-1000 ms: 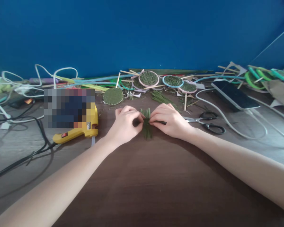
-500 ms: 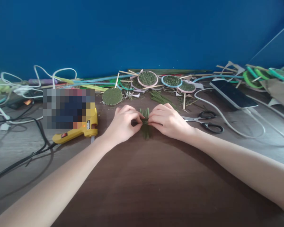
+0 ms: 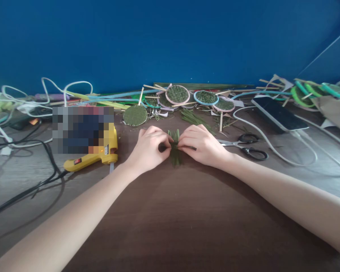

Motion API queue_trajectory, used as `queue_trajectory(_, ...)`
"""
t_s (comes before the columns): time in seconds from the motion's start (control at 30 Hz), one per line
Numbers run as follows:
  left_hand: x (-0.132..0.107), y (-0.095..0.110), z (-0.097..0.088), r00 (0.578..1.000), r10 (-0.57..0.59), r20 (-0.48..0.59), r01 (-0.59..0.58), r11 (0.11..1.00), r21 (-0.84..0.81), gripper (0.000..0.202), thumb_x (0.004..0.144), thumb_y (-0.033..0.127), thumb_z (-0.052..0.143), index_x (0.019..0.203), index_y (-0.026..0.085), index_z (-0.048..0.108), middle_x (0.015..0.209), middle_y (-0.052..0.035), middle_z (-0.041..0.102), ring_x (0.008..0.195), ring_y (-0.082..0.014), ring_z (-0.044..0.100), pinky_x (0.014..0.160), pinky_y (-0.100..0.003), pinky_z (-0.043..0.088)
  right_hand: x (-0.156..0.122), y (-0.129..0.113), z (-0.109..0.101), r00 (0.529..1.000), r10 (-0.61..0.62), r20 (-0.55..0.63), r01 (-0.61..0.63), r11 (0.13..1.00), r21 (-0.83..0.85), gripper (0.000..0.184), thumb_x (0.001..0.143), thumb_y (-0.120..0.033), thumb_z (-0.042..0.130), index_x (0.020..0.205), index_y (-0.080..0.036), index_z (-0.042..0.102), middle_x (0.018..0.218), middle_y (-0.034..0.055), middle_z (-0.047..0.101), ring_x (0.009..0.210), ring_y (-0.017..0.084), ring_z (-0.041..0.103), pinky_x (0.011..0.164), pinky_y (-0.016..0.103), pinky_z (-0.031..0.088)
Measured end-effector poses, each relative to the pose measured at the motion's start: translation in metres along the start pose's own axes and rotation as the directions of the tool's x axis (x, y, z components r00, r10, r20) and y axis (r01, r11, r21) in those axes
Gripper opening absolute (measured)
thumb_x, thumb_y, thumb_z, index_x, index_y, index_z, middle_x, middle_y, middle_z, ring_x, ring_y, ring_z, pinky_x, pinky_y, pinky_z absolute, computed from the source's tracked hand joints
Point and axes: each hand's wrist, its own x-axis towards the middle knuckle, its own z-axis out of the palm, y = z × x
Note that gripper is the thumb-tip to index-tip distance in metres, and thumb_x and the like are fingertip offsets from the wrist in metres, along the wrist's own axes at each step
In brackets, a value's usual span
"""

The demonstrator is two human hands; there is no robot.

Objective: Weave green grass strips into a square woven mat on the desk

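Note:
A small bundle of green leaf strips (image 3: 175, 154) lies upright on the dark wooden table (image 3: 170, 219), between my two hands. My left hand (image 3: 149, 149) pinches it from the left with curled fingers. My right hand (image 3: 202, 145) pinches it from the right; a thin dark strip runs crosswise under its fingers. The middle of the bundle is hidden by my fingertips.
A yellow glue gun (image 3: 98, 155) lies to the left with its black cable. Scissors (image 3: 245, 147) lie to the right, near a phone (image 3: 279, 113) on a white cable. Round woven green discs (image 3: 135, 115), sticks, loose leaf strips (image 3: 194, 118) and coloured bands crowd the back by the blue wall.
Almost nothing differs. Both hands stay pinched on the leaf bundle, with only slight shifts of the fingertips.

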Motion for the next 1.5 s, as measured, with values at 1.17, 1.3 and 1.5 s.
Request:
queue_trajectory(1.17, 0.001, -0.002, 0.004, 0.979, -0.140, -0.150, 0.147, 0.989, 0.037, 0.013, 0.079, 0.011, 0.045, 0.081, 0.020, 0.055, 0.088, -0.0020, 0.063, 0.101, -0.0214, 0.047, 0.088, -0.038, 0.033, 0.000, 0.038, 0.000, 0.769, 0.596, -0.231, -0.557, 0.802, 0.217, 0.018, 0.070, -0.007, 0.047, 0.079, -0.018, 0.058, 0.084, 0.0054, 0.063, 0.075, 0.017, 0.058, 0.071, 0.034, 0.046)
queue_trajectory(1.3, 0.001, -0.002, 0.004, 0.976, -0.154, -0.153, 0.161, 0.987, 0.032, 0.014, 0.079, 0.011, 0.045, 0.080, 0.019, 0.055, 0.088, -0.0020, 0.063, 0.101, -0.0212, 0.047, 0.087, -0.037, 0.033, 0.001, 0.039, 0.000, 0.742, 0.618, -0.260, -0.545, 0.782, 0.304, 0.016, 0.069, -0.008, 0.049, 0.076, -0.018, 0.058, 0.080, 0.0040, 0.062, 0.072, 0.016, 0.057, 0.068, 0.032, 0.045)
queue_trajectory(1.5, 0.002, -0.003, 0.005, 0.973, -0.163, -0.164, 0.170, 0.985, 0.029, 0.016, 0.078, 0.009, 0.044, 0.082, 0.019, 0.056, 0.088, -0.0022, 0.063, 0.102, -0.0214, 0.047, 0.086, -0.037, 0.034, 0.000, 0.043, 0.002, 0.682, 0.662, -0.312, -0.505, 0.734, 0.454, 0.014, 0.069, -0.012, 0.054, 0.081, -0.018, 0.058, 0.075, 0.0021, 0.061, 0.067, 0.014, 0.056, 0.066, 0.032, 0.045)
